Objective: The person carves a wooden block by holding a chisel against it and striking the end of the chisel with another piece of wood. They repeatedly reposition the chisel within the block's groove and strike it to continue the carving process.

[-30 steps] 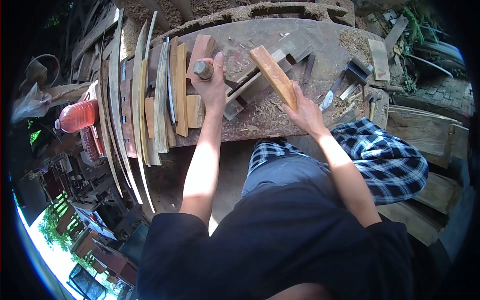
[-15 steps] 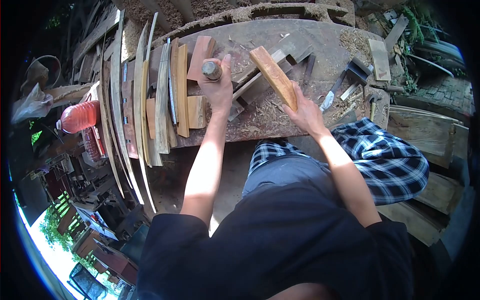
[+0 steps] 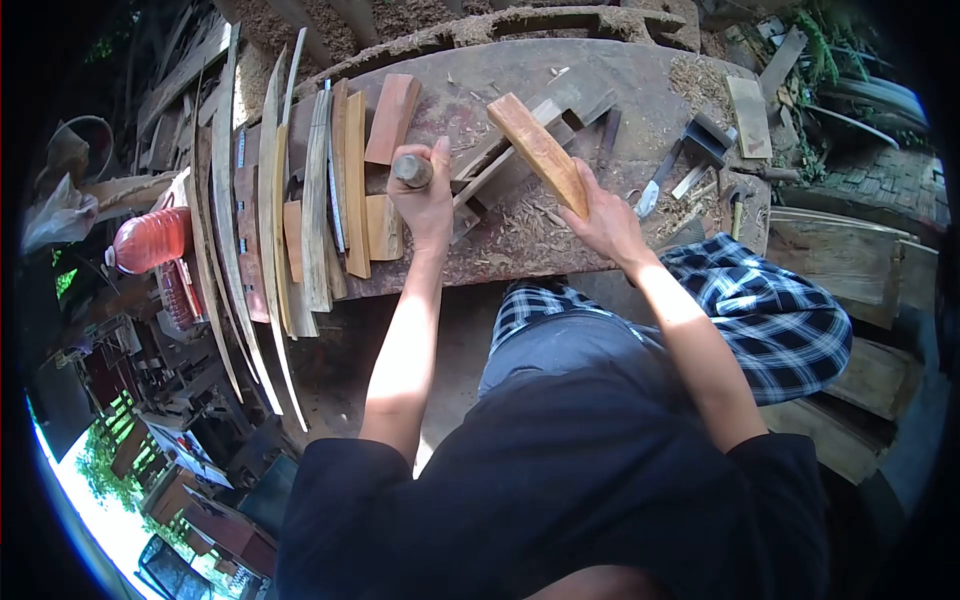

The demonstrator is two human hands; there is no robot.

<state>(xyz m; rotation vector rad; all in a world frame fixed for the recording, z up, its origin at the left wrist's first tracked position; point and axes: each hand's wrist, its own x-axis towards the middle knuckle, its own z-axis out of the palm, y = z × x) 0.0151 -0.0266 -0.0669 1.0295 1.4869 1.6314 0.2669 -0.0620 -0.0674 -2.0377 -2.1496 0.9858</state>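
Observation:
My left hand (image 3: 428,208) is closed around an upright tool with a round-ended handle (image 3: 412,171); its lower end is hidden beneath the fist, so the kind of tool does not show. In my right hand (image 3: 606,225) I grip the near end of a rectangular wooden block (image 3: 535,146), tilted up and to the left. Below the block, notched wooden pieces (image 3: 588,98) lie across the workbench (image 3: 450,85). Wood chips (image 3: 520,235) are scattered between my two hands.
Boards and long strips (image 3: 317,220) lie side by side at the bench's left. A reddish plastic bottle (image 3: 150,240) stands beyond them. At right are a dark metal tool (image 3: 708,142), a hammer (image 3: 738,205) and a plaid cloth (image 3: 770,320).
My left hand has moved slightly down and left with the tool. The block in my right hand has shifted a little left. The whole view has also shifted slightly.

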